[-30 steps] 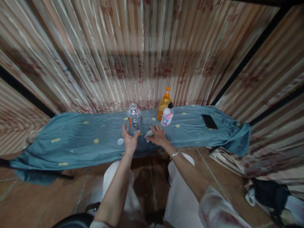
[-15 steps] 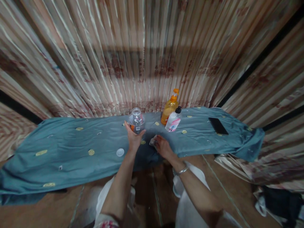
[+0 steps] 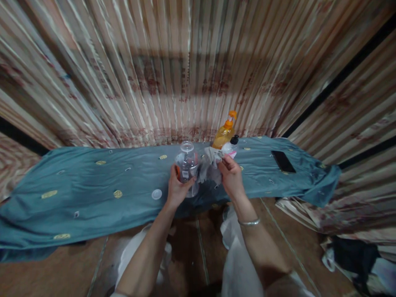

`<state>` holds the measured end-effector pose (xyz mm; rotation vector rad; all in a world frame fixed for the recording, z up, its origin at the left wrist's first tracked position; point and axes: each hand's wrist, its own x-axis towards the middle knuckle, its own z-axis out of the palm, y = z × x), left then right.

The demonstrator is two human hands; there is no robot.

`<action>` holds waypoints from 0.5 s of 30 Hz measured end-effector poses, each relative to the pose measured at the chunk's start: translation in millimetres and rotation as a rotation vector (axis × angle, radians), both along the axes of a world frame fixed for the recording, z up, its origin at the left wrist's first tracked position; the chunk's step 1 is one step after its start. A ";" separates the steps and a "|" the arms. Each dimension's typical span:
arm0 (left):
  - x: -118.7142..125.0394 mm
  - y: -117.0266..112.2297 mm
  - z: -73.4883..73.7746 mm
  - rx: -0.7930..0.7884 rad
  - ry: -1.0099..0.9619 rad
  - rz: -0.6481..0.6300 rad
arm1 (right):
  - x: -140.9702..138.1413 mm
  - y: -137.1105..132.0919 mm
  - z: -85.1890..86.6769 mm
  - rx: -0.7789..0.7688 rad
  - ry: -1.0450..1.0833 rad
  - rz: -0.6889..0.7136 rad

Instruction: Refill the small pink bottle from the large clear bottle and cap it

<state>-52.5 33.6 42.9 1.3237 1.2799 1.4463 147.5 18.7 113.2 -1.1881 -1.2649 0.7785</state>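
My left hand [image 3: 179, 187] is wrapped around a clear plastic bottle [image 3: 188, 167], which has no cap on its mouth and a small label on its side. Between the fingers of my right hand [image 3: 231, 175] is a thin greyish cloth [image 3: 210, 163], hanging loose just to the right of the bottle. Behind the cloth stand an orange pump bottle [image 3: 223, 136] and a clear bottle with a black top [image 3: 234, 144], its lower part partly covered by my right hand. A round white lid [image 3: 156, 194] lies on the tablecloth, left of my left hand.
A blue-green tablecloth with yellow pineapple prints [image 3: 93, 181] covers the long table. Toward its right end lies a black phone [image 3: 283, 161]. Pleated curtains [image 3: 161, 82] hang directly behind the table. Dark fabric [image 3: 352, 258] is heaped on the floor at lower right.
My right hand has lifted the cloth off the table, and it now hangs spread out. The bottle in my left hand has come nearer and to the right.
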 end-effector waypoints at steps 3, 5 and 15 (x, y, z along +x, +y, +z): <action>1.9 -8.1 6.2 -0.047 -0.008 -0.079 | -21.1 -12.8 24.0 0.079 -0.219 0.046; 3.9 -12.0 11.2 -0.065 -0.039 -0.125 | -32.3 -18.7 34.1 0.044 -0.302 0.091; 18.3 -33.1 41.8 -0.213 -0.360 -0.388 | -3.9 21.2 35.0 -0.247 0.212 0.347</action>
